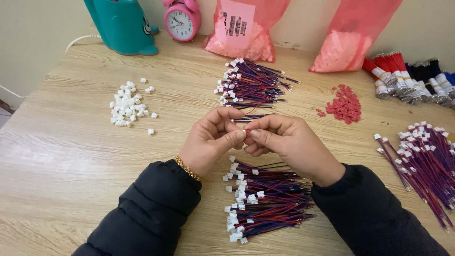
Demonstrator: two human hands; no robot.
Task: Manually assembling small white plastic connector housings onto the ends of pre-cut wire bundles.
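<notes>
— Pinching a small red connector [247, 133] between both thumbs and forefingers, a person works at a wooden table [61, 156], hands meeting mid-frame. That your read?

— Yep. Left hand [211, 140] and right hand [284, 142] both closed on it, fingertips touching. Connector sits right at the join, w/ the wire pair [253, 116] running up and away from the grip, toward the far side.

— Long axis?

— Roughly left-right, tilted a bit; wires trail off past the right hand's fingers. Can't tell whether they're seated in the connector yet, too small.

— Which hand's nearer the connector?

— About even. Left thumb covers one side, right forefinger the other. Connector is just visible between them.

— What's around?

— Near pile [265, 199] of finished-looking leads w/ white plugs lies just below the wrists, wires pointing right. Far pile [251, 85] same kind, just beyond the fingertips. Loose white housings [127, 104] well off to the left, nearer the left hand. Loose red housings [345, 104] off to the right, nearer the right hand. More leads [426, 161] at the right edge.

— Background?

— Two pink bags [246, 33], pink alarm clock [182, 20], teal object [122, 23], bundled red and black wires [407, 78] top right.

— Any other people?

— None in view. Dark sleeves, gold bracelet [187, 169] on the left wrist.
</notes>
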